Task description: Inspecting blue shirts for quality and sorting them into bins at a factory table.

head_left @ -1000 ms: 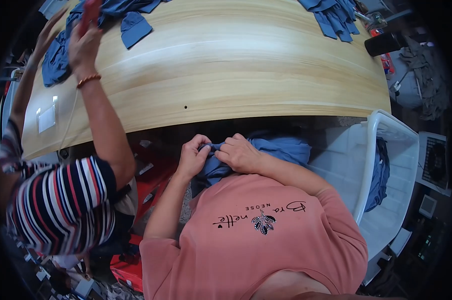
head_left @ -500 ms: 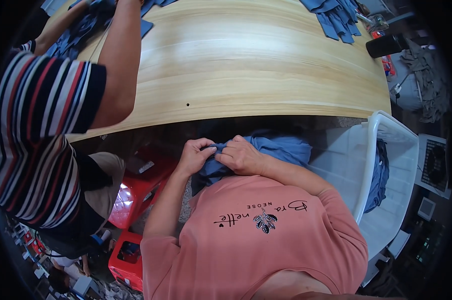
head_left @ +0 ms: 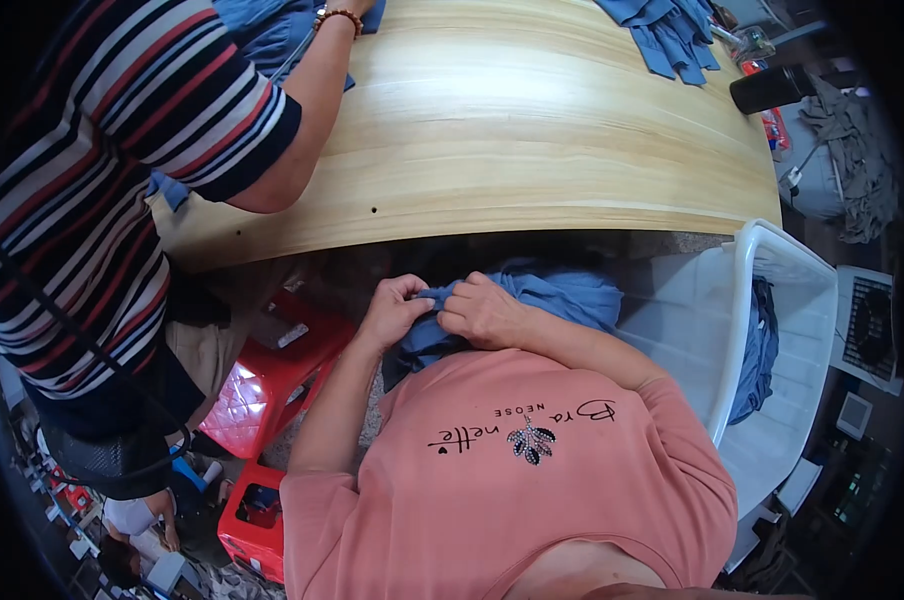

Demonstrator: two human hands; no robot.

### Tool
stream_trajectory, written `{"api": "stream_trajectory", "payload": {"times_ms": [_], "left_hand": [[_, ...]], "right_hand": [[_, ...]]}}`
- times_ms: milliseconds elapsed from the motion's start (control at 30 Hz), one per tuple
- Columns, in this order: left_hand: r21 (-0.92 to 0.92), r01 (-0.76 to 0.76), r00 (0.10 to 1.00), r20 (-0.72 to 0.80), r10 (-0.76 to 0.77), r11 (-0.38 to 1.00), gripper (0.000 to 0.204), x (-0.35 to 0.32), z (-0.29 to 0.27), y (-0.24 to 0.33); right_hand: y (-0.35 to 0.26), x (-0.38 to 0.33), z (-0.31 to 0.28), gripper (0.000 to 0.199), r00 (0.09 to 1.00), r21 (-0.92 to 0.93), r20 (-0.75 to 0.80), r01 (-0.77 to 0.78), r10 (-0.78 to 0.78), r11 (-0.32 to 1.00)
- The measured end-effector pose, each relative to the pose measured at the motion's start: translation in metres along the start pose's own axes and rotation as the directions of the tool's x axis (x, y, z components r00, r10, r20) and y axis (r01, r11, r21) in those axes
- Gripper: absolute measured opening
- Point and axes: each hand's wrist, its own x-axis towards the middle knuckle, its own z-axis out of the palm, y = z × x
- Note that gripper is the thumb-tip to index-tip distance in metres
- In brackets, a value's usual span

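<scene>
A blue garment [head_left: 562,298] lies bunched across my lap, below the front edge of the wooden table [head_left: 532,130]. My left hand [head_left: 396,310] pinches a fold of it between thumb and fingers. Close beside, my right hand [head_left: 482,308] is closed on the same cloth, its fingertips tucked into the fabric. The two hands are a small gap apart, with a short stretch of cloth between them. Most of the garment trails off to the right, partly under my right forearm. Which part of the garment I hold cannot be made out.
To my right stands a white plastic tub [head_left: 722,330] with blue cloth [head_left: 757,350] inside. A co-worker in a striped shirt [head_left: 122,150] leans over the table's left side, above blue fabric. Red stools [head_left: 257,525] stand at left. A black cylinder [head_left: 772,90] and stacked blue pieces [head_left: 667,35] lie far right.
The co-worker at left has leaned farther over the table, the arm moving right. My hands stay nearly in place, with only a slight shift of the cloth between them.
</scene>
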Motion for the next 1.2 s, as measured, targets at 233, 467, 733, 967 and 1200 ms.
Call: {"api": "stream_trajectory", "payload": {"times_ms": [233, 467, 733, 967, 1200], "left_hand": [[-0.126, 0.018, 0.993, 0.119, -0.003, 0.992, 0.005, -0.003, 0.004, -0.008], [-0.256, 0.081, 0.992, 0.118, -0.052, 0.963, 0.008, -0.002, 0.004, -0.022], [-0.382, 0.143, 0.983, 0.166, -0.085, 0.913, 0.012, 0.004, -0.002, -0.03], [-0.427, 0.033, 0.999, 0.001, -0.036, 0.904, 0.009, -0.002, 0.015, -0.03], [-0.291, -0.122, 0.988, -0.126, 0.089, 0.949, 0.01, -0.002, 0.021, -0.036]], "right_hand": [[0.0, -0.001, 0.002, 0.012, 0.988, -0.019, -0.155, 0.017, -0.02, 1.0], [0.003, 0.001, 0.008, 0.012, 0.989, -0.07, -0.129, 0.063, -0.072, 0.995], [0.006, -0.002, 0.009, 0.012, 0.995, -0.045, -0.088, 0.044, -0.048, 0.998], [0.007, -0.009, 0.018, 0.011, 0.995, -0.016, -0.075, -0.071, 0.069, 0.997], [0.006, -0.01, 0.023, 0.012, 0.931, 0.245, -0.043, -0.342, 0.362, 0.907]]}}
